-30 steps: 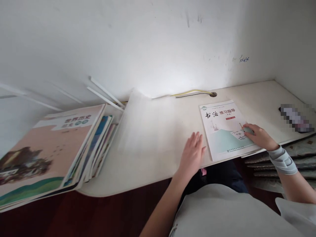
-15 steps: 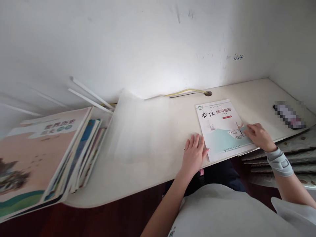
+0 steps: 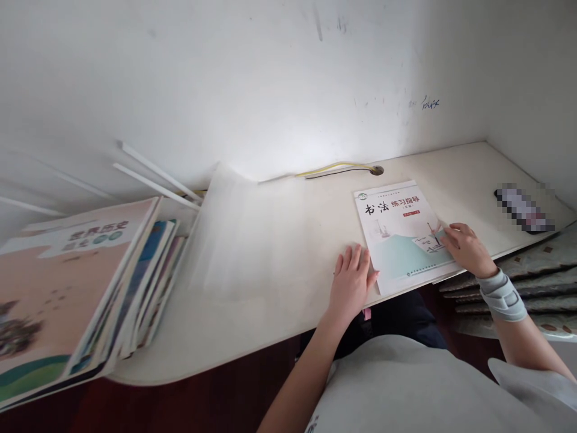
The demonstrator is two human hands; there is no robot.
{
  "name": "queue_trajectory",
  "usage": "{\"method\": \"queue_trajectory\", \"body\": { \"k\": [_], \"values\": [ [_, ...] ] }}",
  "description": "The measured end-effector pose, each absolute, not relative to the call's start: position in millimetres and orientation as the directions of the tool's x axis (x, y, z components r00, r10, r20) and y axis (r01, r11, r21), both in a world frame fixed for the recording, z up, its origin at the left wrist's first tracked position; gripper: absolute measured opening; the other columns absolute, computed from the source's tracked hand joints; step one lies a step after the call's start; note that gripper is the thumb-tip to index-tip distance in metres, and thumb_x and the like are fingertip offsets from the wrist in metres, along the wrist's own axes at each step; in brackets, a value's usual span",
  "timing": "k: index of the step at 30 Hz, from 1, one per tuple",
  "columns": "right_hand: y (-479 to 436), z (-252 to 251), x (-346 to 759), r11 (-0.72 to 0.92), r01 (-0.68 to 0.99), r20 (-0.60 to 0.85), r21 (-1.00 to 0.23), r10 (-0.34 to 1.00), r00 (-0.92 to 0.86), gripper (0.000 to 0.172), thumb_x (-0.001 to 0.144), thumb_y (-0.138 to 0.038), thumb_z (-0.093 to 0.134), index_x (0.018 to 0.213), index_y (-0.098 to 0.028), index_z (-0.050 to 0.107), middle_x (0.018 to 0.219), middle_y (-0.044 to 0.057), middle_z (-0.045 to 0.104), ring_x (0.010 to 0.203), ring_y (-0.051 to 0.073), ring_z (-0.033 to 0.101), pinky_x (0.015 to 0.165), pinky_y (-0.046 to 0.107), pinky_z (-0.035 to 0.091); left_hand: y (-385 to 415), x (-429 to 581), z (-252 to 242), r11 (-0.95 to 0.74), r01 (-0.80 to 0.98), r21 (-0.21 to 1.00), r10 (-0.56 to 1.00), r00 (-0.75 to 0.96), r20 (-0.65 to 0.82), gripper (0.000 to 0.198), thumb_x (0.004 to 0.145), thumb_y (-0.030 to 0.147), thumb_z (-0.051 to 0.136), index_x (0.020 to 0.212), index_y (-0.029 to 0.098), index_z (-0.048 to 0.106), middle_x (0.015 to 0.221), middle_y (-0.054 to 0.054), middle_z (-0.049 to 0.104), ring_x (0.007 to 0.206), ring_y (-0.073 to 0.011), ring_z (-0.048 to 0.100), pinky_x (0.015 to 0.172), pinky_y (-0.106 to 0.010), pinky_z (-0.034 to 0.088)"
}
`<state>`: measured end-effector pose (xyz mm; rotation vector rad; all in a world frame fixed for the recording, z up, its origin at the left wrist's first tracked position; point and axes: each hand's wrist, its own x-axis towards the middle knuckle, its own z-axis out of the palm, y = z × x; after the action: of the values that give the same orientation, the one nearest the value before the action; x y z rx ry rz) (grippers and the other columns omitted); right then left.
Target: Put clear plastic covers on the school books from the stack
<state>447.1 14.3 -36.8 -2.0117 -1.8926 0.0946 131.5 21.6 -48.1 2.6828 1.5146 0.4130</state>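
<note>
A closed calligraphy workbook (image 3: 396,231) with a white and pale green cover lies on the white desk, its lower edge close to the desk's front. Beside its left edge, my left hand (image 3: 350,282) rests flat on the desk, fingers stretched out and the thumb against the book's edge. My right hand (image 3: 469,248), with a grey wrist wrap, is at the workbook's right edge. Its fingers are bent together on the cover's edge, which looks slightly raised there; the fingertips are partly hidden.
To the left stands a stack of books (image 3: 148,288) with a pink history textbook (image 3: 76,282) in front. A blurred-out phone (image 3: 525,209) lies at the right. Yellow and black cables run to a desk hole (image 3: 377,171) by the wall. Patterned cushions (image 3: 523,288) sit below the right edge.
The fingers of my right hand have drawn in at the workbook's right edge, where the cover now looks a little lifted. My left hand stays in place. The view has shifted slightly.
</note>
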Motion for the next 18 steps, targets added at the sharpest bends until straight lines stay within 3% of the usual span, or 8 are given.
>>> {"method": "queue_trajectory", "body": {
  "k": [5,8,11,13,15,18],
  "values": [
    [12.6,-31.9,445.9,-0.017,0.900,0.233,-0.435,0.964,0.130,0.044,0.087,-0.044,0.042,0.111,-0.015,0.064,0.119,0.019,0.055,0.111,0.032,0.053,0.094,0.050,0.045,21.7,132.5,-47.4,-0.522,0.833,0.182,0.848,0.485,0.212,0.049,0.093,0.042,0.037,0.131,0.013,0.047,0.137,-0.019,0.047,0.132,-0.0348,0.037,0.105,-0.053,0.034],
    [8.3,-17.6,440.5,0.020,0.792,0.230,-0.610,0.961,0.153,0.045,0.087,-0.048,0.044,0.116,-0.018,0.062,0.121,0.017,0.057,0.112,0.029,0.055,0.090,0.046,0.049,23.0,135.3,-46.9,-0.512,0.833,0.209,0.856,0.473,0.208,0.047,0.092,0.040,0.039,0.130,0.013,0.047,0.137,-0.019,0.047,0.132,-0.0347,0.037,0.105,-0.054,0.034],
    [1.9,0.1,429.2,0.092,0.599,0.157,-0.795,0.986,0.058,0.045,0.089,-0.048,0.045,0.123,-0.022,0.058,0.125,0.010,0.059,0.117,0.024,0.054,0.098,0.042,0.045,23.5,142.6,-39.7,-0.493,0.818,0.294,0.867,0.435,0.244,0.044,0.091,0.037,0.043,0.127,0.013,0.050,0.138,-0.020,0.046,0.132,-0.0358,0.036,0.105,-0.056,0.032],
    [-2.0,7.6,418.2,0.112,0.477,0.119,-0.872,0.993,-0.016,0.044,0.091,-0.048,0.043,0.126,-0.024,0.055,0.130,0.006,0.057,0.122,0.023,0.050,0.103,0.042,0.042,22.4,151.3,-30.0,-0.492,0.753,0.437,0.870,0.404,0.284,0.040,0.091,0.036,0.045,0.122,0.013,0.053,0.133,-0.020,0.050,0.129,-0.0340,0.041,0.105,-0.055,0.034],
    [-4.4,10.1,405.8,0.127,0.394,0.111,-0.910,0.992,-0.061,0.045,0.092,-0.048,0.042,0.130,-0.027,0.051,0.136,0.004,0.052,0.126,0.022,0.047,0.104,0.044,0.041,20.8,163.2,-18.5,-0.478,0.585,0.655,0.871,0.416,0.263,0.037,0.091,0.040,0.044,0.116,0.016,0.057,0.124,-0.017,0.057,0.119,-0.0288,0.052,0.099,-0.047,0.042],
    [-5.6,10.4,388.7,0.174,0.379,0.140,-0.909,0.983,-0.115,0.047,0.090,-0.048,0.045,0.134,-0.028,0.047,0.143,0.005,0.044,0.129,0.023,0.043,0.105,0.046,0.040,20.8,184.2,-4.9,-0.257,0.221,0.941,0.837,0.537,0.102,0.043,0.091,0.050,0.037,0.108,0.019,0.062,0.107,-0.011,0.066,0.102,-0.0222,0.062,0.086,-0.035,0.051]
  ]
}}
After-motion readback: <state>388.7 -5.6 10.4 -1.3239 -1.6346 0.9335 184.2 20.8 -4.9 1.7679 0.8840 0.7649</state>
